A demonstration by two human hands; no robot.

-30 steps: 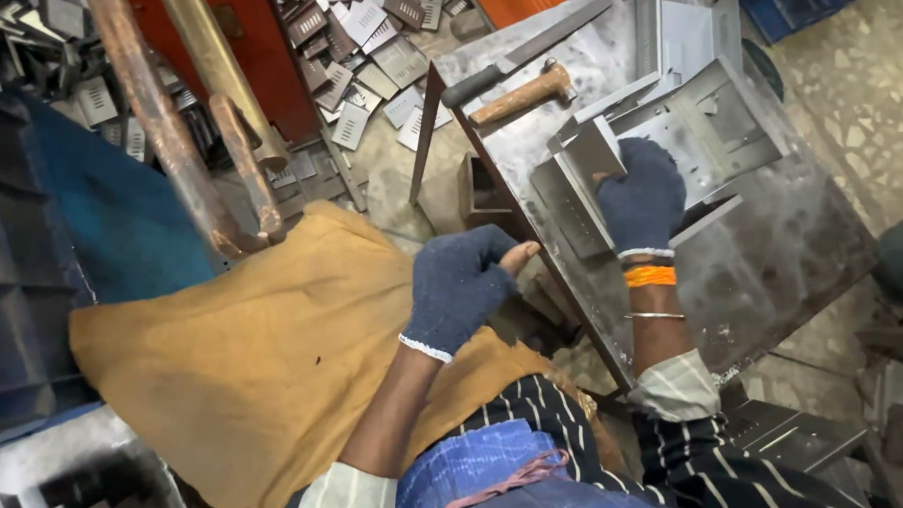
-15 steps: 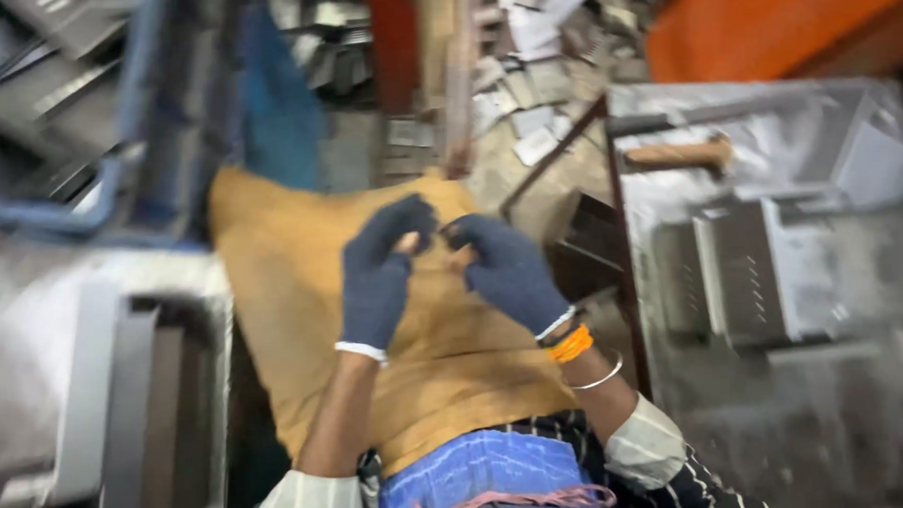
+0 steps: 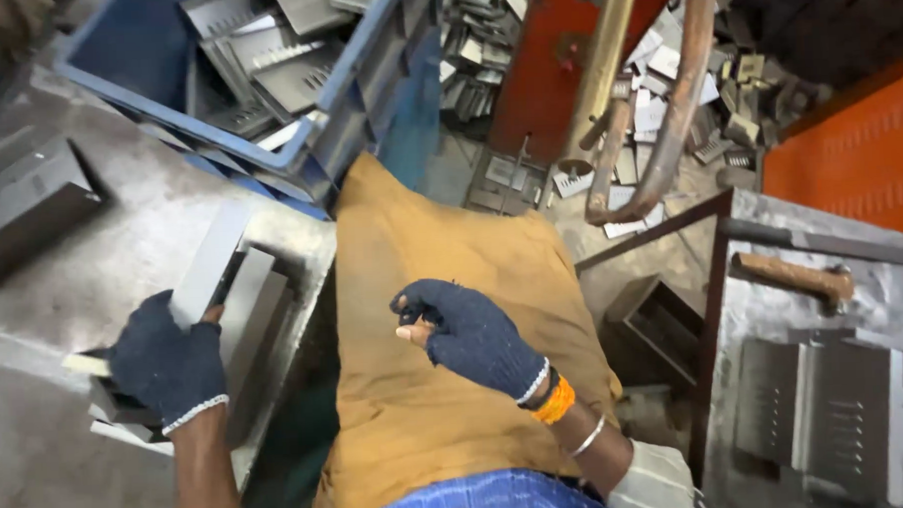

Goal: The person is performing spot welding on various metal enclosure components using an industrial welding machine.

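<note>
**Two gloved hands, set well apart**

The left hand [image 3: 167,362], in a dark blue knitted glove, sits at the lower left of the frame, fingers curled downward in a grasp, forearm bare. The right hand [image 3: 471,330], gloved alike, hovers at centre, loosely curled, bare fingertips showing, orange band and metal bangle at the wrist.

Dark blue knit gloves with white cuffs cover the left hand [image 3: 167,362] and right hand [image 3: 471,333]; an orange band [image 3: 555,402] circles the right wrist. A mustard-brown cloth [image 3: 443,284] drapes the lap beside a blue crate [image 3: 267,140] of grey metal plates [image 3: 212,267], with orange-red panels [image 3: 848,160] behind.
</note>
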